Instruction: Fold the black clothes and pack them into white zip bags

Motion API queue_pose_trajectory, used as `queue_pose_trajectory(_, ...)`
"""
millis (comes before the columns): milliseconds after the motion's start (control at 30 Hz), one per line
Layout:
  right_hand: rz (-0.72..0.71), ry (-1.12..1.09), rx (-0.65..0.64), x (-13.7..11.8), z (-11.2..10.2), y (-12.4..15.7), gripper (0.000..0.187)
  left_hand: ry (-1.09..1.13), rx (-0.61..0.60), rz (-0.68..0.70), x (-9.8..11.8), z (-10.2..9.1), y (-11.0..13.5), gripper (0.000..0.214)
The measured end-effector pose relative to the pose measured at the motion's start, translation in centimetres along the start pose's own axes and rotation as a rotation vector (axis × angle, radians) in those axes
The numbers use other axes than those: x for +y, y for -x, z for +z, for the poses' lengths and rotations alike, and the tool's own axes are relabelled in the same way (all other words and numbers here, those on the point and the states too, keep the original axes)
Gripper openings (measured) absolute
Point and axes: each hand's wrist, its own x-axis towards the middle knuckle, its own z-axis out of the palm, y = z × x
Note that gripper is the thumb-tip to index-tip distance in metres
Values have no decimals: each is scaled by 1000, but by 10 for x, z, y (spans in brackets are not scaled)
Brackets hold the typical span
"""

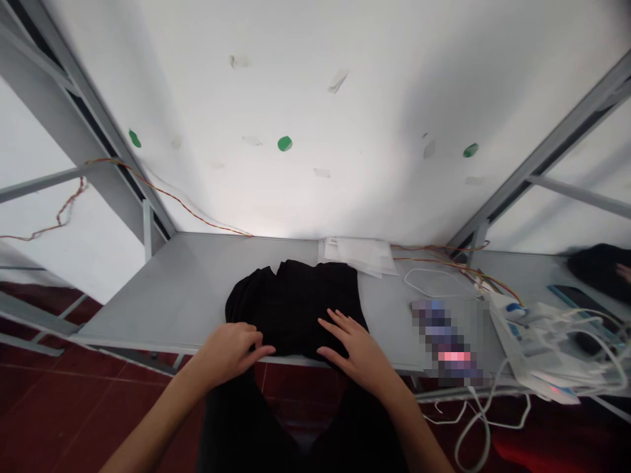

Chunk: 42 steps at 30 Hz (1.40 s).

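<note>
A piece of black cloth (305, 299), which looks like a folded garment, lies on the grey table near its front edge. My left hand (234, 348) rests at its lower left corner, the fingers loosely bent and the thumb stretched out apart from them. On the lower right part of the cloth lies my right hand (357, 345), open, with spread fingers touching the fabric. No fold is visibly gripped by either hand.
White sheets or bags (362, 255) lie behind the cloth by the wall. To the right are a blurred-out device (446, 341), white cables (486, 420) and a white box (532, 355). Grey metal posts (108, 125) flank the table (162, 289). Another person's hand (625, 271) shows far right.
</note>
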Motion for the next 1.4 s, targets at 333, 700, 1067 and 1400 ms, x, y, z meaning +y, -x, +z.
queue_pose_trajectory(333,124,260,138,-22,3,-57,42,-62,262,-304,22,53,-70,50)
queue_pose_trajectory(700,210,307,101,-11,21,-59,61,-34,148,-392,17,65,-75,67)
queue_pose_trajectory(1067,237,276,112,-7,26,-64,60,-64,211,-429,9,79,-77,65)
queue_pose_trajectory(1400,245,240,105,-6,23,-65,61,-84,243,-417,6,85,-79,63)
